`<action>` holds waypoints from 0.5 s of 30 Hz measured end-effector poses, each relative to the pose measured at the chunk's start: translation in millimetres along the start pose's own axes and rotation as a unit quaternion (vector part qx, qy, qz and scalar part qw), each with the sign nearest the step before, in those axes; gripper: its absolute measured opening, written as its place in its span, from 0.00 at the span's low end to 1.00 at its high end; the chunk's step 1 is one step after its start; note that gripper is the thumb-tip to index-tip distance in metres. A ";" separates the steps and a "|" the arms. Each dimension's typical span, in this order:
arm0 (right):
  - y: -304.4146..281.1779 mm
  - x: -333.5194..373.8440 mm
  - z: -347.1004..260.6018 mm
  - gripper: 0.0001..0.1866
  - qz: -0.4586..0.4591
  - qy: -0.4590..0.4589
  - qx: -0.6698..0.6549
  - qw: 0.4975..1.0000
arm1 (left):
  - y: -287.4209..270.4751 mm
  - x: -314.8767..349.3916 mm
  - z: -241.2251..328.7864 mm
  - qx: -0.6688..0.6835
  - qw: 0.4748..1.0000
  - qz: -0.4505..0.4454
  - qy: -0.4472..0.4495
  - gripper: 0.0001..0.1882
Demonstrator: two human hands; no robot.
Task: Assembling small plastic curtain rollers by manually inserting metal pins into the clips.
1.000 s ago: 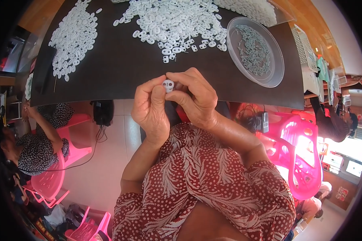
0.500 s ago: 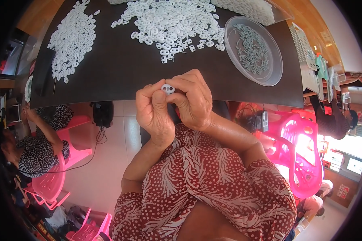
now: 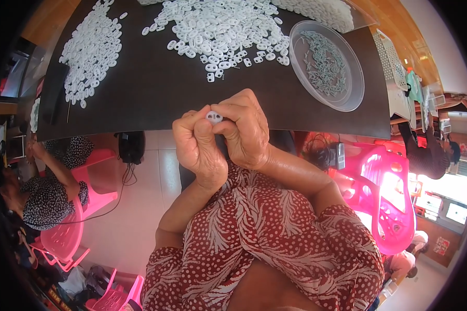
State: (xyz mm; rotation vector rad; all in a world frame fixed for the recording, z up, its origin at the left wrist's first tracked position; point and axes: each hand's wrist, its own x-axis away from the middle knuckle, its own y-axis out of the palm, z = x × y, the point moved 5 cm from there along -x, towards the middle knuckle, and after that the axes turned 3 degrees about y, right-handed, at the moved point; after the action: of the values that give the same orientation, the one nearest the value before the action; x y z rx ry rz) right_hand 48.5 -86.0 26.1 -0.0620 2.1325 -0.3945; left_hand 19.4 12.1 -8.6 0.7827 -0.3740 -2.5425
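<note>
White two-holed piece [image 3: 214, 117] pinched by left hand [image 3: 200, 147], right hand [image 3: 246, 129]; side edges hidden

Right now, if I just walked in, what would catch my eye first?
Probably the big heap of small white pieces across the far middle of the dark table, with a second white pile to its left. Next, perhaps, the round clear dish of greyish-green pins at the right. Nearer, the left hand and right hand pinch one white piece between them.
</note>
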 end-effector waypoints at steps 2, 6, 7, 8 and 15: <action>0.8 1.1 1.4 0.16 0.003 -0.007 0.005 1.000 | -0.7 -0.2 -2.5 -0.027 1.000 -0.010 0.012 0.08; 2.6 3.9 3.8 0.17 -0.003 -0.010 0.016 1.000 | 1.0 0.0 -1.7 -0.031 0.999 0.001 0.004 0.08; 2.9 3.7 3.4 0.18 -0.004 -0.009 0.018 1.000 | 0.1 0.2 -2.1 -0.041 0.999 0.007 0.006 0.08; 3.0 2.4 3.1 0.18 -0.004 -0.011 0.017 1.000 | 0.3 -0.8 -3.4 -0.050 0.999 0.012 0.010 0.08; -15.3 -11.8 19.6 0.11 -0.058 0.064 0.057 0.995 | 4.0 -9.9 -12.4 -0.033 0.990 -0.048 -0.129 0.13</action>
State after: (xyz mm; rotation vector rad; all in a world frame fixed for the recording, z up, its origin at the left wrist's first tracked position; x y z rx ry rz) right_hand 69.6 -103.3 30.3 -0.0989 2.2339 -0.6024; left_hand 35.3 12.0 -12.4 0.4571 -0.3405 -2.7390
